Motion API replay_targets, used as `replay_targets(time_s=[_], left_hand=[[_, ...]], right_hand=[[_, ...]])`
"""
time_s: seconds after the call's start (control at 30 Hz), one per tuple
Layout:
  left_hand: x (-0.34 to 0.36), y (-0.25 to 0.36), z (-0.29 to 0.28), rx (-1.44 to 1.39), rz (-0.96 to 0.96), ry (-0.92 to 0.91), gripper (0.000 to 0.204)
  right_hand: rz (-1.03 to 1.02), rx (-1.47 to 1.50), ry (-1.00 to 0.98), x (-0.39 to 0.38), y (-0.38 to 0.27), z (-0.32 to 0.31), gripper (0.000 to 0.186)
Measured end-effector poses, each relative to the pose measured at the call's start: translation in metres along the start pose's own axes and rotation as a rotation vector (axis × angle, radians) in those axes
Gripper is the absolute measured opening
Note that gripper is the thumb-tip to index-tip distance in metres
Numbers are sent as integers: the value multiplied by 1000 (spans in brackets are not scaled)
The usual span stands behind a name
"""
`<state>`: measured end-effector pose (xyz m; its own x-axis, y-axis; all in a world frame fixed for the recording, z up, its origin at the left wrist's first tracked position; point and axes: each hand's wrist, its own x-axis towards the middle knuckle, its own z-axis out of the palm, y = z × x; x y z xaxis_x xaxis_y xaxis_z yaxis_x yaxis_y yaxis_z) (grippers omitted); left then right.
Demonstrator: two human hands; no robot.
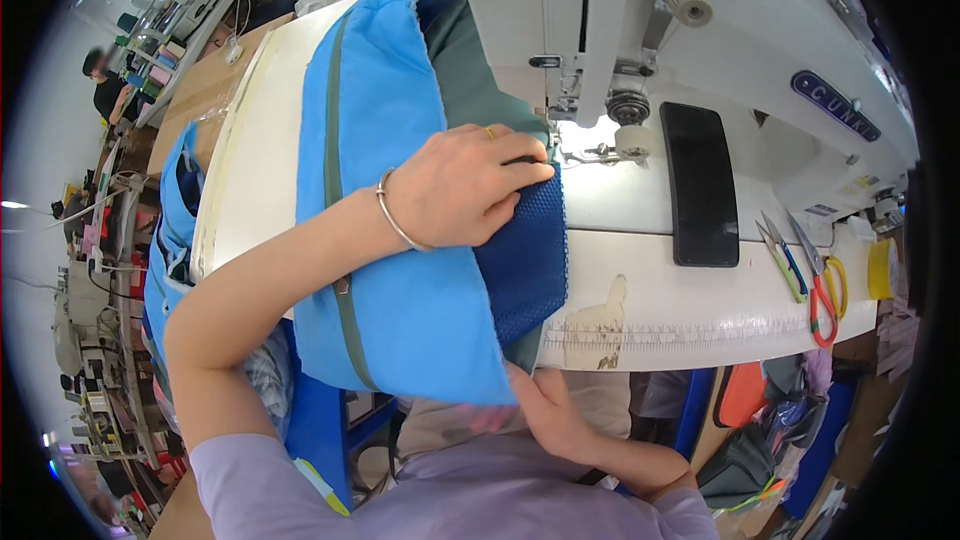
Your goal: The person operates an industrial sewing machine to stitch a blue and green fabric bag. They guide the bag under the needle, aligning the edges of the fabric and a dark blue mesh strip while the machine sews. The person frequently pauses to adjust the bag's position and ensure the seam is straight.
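Note:
My left hand (470,188), with a thin metal bangle on the wrist and a ring, lies flat and presses on a light blue fabric piece (390,240) with a grey strip and a dark blue mesh panel (525,260). The fabric's edge sits at the needle area (555,140) of a white sewing machine (680,30). My right hand (545,410) grips the fabric's lower edge from underneath at the table's front edge; its fingers are partly hidden by the cloth.
A black phone (700,185) lies on the machine bed. Scissors with red and yellow handles (822,285), thread snips (782,260) and yellow tape (882,268) lie at the right. More blue fabric (165,240) hangs at the left. Another person (105,85) works far left.

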<state>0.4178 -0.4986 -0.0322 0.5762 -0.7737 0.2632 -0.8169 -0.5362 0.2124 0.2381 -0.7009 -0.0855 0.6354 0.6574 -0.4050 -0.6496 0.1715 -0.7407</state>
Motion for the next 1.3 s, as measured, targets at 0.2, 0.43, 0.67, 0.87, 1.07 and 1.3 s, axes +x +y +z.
replay_targets(time_s=[0.2,0.43,0.67,0.87,1.07,1.3], left_hand=[[-14,35,-17,58,-48,-4,33],[-92,171,-50,-20,-365,-574,26],[-57,163,-44,8,-15,17,33],[-39,119,-35,1,-471,-260,56],[-49,92,-44,-187,-484,-58,40],[-30,93,-49,174,-479,-23,15]], right_hand=[[-6,-86,-58,-3,-5,-7,49],[-298,-612,191,3,25,-17,41],[-433,-620,177,-1,21,-8,33],[-647,-1031,326,-24,-1,-11,17],[-1313,-1375,612,-15,-13,-15,34],[-1162,-1629,318,12,-45,-30,38]])
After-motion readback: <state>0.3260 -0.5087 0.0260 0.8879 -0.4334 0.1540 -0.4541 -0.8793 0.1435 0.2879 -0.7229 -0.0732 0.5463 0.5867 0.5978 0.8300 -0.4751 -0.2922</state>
